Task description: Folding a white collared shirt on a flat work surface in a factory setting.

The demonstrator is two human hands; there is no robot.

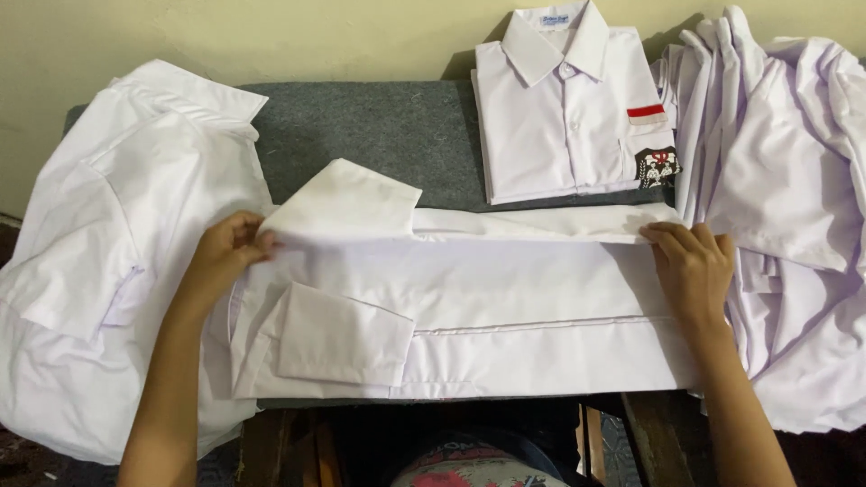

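A white shirt (505, 298) lies lengthwise across the grey felt table top (379, 126), both sides folded in, with a sleeve turned over near its left end. My left hand (221, 257) pinches the folded edge at the shirt's left end. My right hand (690, 261) presses and grips the fold at the right end. Both hands hold the same long crease along the shirt's far side.
A neatly folded white shirt (564, 108) with a red-and-white patch and a dark pocket badge lies at the back right. A loose pile of white shirts (785, 180) fills the right side, another heap (108, 252) the left. A pale wall stands behind.
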